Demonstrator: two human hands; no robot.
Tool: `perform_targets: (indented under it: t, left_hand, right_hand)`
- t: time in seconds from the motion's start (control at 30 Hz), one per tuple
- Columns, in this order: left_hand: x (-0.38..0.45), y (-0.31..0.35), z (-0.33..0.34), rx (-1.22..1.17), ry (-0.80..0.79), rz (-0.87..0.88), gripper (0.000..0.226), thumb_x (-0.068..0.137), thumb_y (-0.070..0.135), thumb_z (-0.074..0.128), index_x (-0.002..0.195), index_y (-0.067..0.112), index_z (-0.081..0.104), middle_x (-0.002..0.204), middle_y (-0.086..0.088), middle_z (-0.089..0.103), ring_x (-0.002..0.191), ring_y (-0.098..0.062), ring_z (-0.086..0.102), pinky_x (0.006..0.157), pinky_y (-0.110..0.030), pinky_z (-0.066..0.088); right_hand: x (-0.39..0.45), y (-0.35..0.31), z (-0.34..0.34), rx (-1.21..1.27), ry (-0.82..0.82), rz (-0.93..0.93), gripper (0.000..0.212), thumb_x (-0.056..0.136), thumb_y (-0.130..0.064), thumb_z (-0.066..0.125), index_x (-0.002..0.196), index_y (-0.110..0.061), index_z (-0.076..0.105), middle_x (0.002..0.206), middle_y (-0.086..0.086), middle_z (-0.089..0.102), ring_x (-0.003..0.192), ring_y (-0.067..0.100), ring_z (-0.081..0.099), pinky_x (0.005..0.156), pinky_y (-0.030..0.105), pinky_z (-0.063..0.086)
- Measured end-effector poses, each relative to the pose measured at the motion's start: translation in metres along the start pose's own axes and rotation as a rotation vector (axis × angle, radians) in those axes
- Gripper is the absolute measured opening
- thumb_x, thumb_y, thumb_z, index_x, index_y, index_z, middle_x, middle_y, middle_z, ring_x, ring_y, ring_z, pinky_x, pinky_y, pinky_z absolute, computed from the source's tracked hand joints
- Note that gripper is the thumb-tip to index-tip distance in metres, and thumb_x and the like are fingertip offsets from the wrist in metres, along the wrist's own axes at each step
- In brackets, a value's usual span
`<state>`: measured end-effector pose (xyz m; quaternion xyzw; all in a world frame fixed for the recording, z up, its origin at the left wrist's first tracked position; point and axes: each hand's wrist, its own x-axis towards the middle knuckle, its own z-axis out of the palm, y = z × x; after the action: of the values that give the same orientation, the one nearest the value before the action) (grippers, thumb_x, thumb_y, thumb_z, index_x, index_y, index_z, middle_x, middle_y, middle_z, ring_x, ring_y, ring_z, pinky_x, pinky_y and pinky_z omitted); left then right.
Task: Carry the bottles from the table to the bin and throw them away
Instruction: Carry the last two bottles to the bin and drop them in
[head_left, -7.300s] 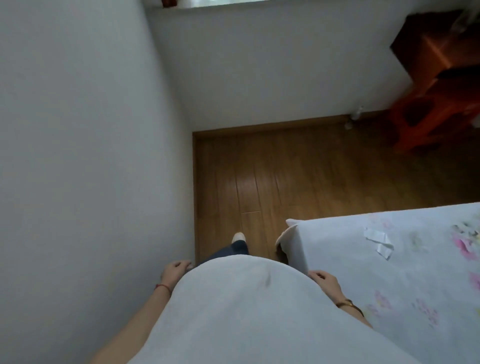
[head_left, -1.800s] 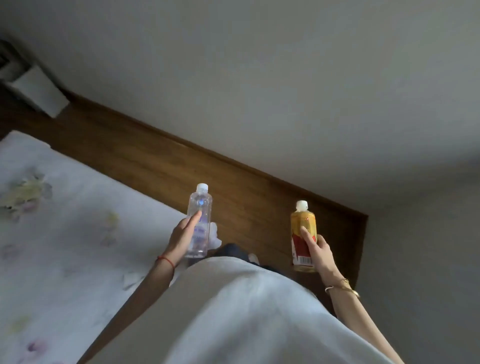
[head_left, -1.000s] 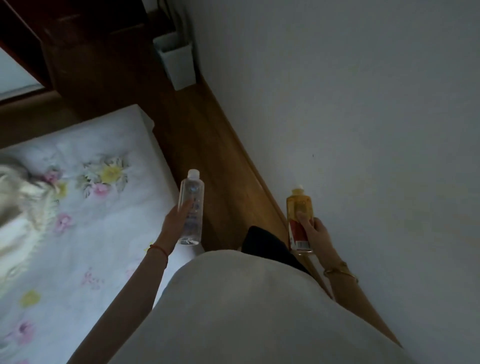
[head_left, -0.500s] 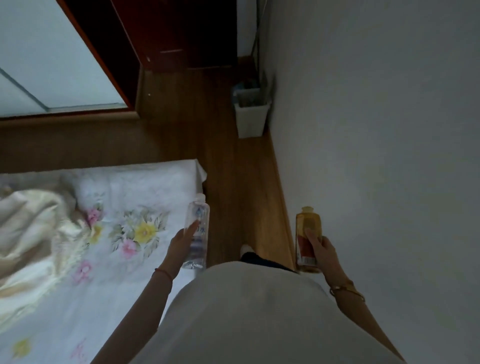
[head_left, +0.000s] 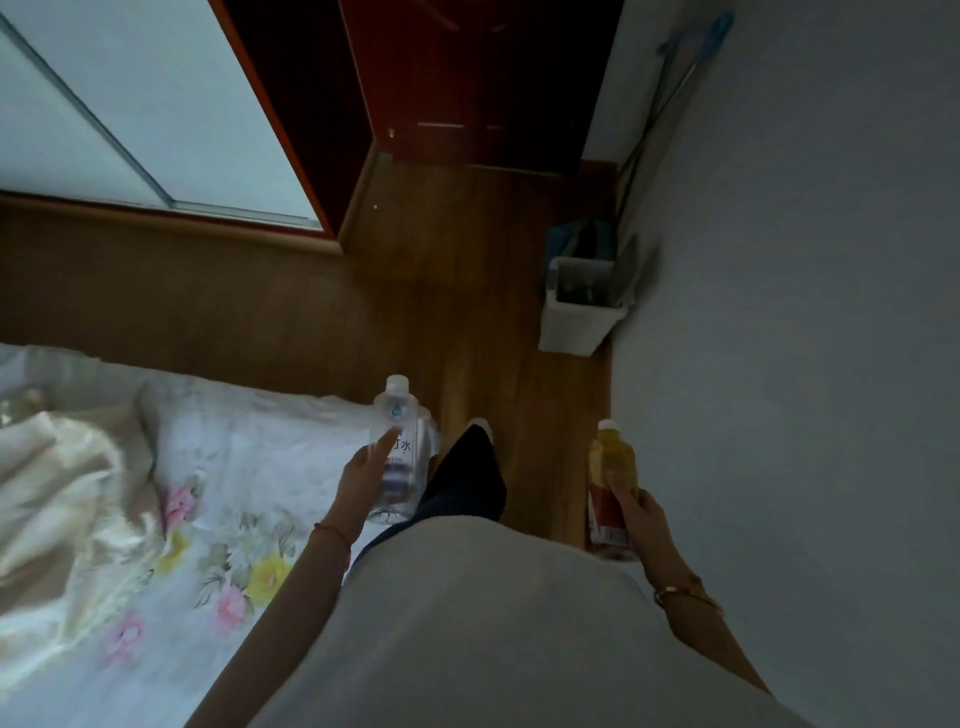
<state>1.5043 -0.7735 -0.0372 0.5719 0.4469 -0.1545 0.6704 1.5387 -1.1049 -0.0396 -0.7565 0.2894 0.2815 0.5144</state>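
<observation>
left hand (head_left: 363, 475) wrapped round clear water bottle (head_left: 399, 447), upright | right hand (head_left: 641, 514) gripping yellow drink bottle (head_left: 612, 480), upright | white bin (head_left: 582, 312) ahead by wall, contents unclear, dim

A bare strip of wooden floor (head_left: 467, 322) runs ahead of me to the white bin (head_left: 579, 317), whose top stands open. The flowered bed (head_left: 208, 519) hems the near left, the wall (head_left: 779, 312) the right. A mop (head_left: 670, 88) leans just behind the bin.
</observation>
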Motion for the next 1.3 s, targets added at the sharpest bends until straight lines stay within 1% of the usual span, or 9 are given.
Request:
perform_targets:
  t: [0.13,0.23,0.53,0.8,0.87,0.93,1.07,1.17,1.3]
  left_hand:
    - [0.063,0.105,0.024,0.023,0.009,0.076,0.046,0.093,0.043,0.054,0.121,0.008,0.053,0.106,-0.018,0.065,0.084,-0.031,0.067,0.076,-0.044,0.058]
    - [0.105,0.183,0.042,0.084,0.013,0.151,0.050,0.093,0.043,0.053,0.128,0.007,0.054,0.119,-0.016,0.063,0.102,-0.031,0.062,0.093,-0.045,0.052]
    - [0.224,0.330,0.104,0.206,0.029,0.050,0.057,0.088,0.046,0.059,0.124,0.002,0.056,0.111,-0.015,0.063,0.098,-0.030,0.061,0.087,-0.041,0.050]
    - [0.334,0.467,0.186,0.404,-0.082,0.073,0.044,0.084,0.059,0.058,0.096,0.017,0.064,0.099,-0.007,0.067,0.098,-0.028,0.063,0.091,-0.042,0.052]
    - [0.361,0.517,0.217,0.488,-0.148,0.131,0.044,0.083,0.067,0.052,0.094,0.026,0.064,0.100,-0.004,0.068,0.097,-0.024,0.064,0.088,-0.041,0.052]
    - [0.383,0.565,0.251,0.552,-0.226,0.179,0.050,0.092,0.059,0.043,0.108,0.016,0.065,0.111,-0.014,0.068,0.088,-0.022,0.063,0.073,-0.034,0.052]
    - [0.423,0.626,0.305,0.649,-0.343,0.203,0.063,0.094,0.055,0.044,0.134,0.007,0.054,0.126,-0.019,0.062,0.098,-0.026,0.061,0.066,-0.029,0.047]
    - [0.439,0.652,0.336,0.802,-0.482,0.308,0.066,0.092,0.064,0.038,0.143,0.023,0.045,0.142,0.000,0.051,0.125,-0.021,0.052,0.096,-0.034,0.047]
    - [0.465,0.675,0.374,1.060,-0.650,0.245,0.059,0.094,0.058,0.040,0.136,0.018,0.050,0.121,-0.006,0.059,0.106,-0.022,0.056,0.086,-0.031,0.045]
  right_hand:
    - [0.074,-0.089,0.001,0.021,0.035,-0.026,0.110,0.040,-0.093,0.055,0.109,-0.008,0.057,0.104,0.016,0.067,0.094,0.035,0.066,0.089,0.048,0.054]
    - [0.113,-0.171,0.003,0.039,0.025,-0.049,0.082,0.062,-0.079,0.060,0.109,-0.011,0.057,0.105,0.015,0.068,0.092,0.033,0.068,0.087,0.049,0.056]
    - [0.230,-0.299,0.014,0.079,0.099,0.016,0.045,0.088,-0.053,0.055,0.104,-0.010,0.056,0.108,0.019,0.065,0.097,0.036,0.064,0.094,0.053,0.051]
    - [0.341,-0.414,-0.006,0.287,0.224,0.051,0.064,0.083,-0.062,0.056,0.112,-0.005,0.056,0.110,0.018,0.064,0.086,0.028,0.063,0.079,0.037,0.049]
    - [0.360,-0.447,-0.015,0.289,0.249,0.027,0.088,0.064,-0.081,0.056,0.113,-0.008,0.057,0.108,0.015,0.066,0.088,0.027,0.065,0.083,0.041,0.053]
    - [0.377,-0.470,-0.022,0.273,0.285,0.018,0.102,0.047,-0.092,0.053,0.110,-0.011,0.058,0.103,0.012,0.068,0.090,0.029,0.067,0.086,0.046,0.055]
    - [0.389,-0.506,-0.019,0.302,0.338,0.056,0.078,0.056,-0.083,0.052,0.099,-0.017,0.058,0.101,0.014,0.068,0.088,0.029,0.067,0.086,0.046,0.055]
    - [0.395,-0.510,-0.004,0.398,0.442,0.133,0.076,0.067,-0.075,0.052,0.107,-0.012,0.059,0.105,0.016,0.067,0.090,0.030,0.065,0.085,0.043,0.052]
    - [0.397,-0.508,0.028,0.617,0.593,0.293,0.052,0.086,-0.057,0.055,0.109,-0.010,0.054,0.106,0.017,0.064,0.082,0.025,0.063,0.082,0.040,0.049]
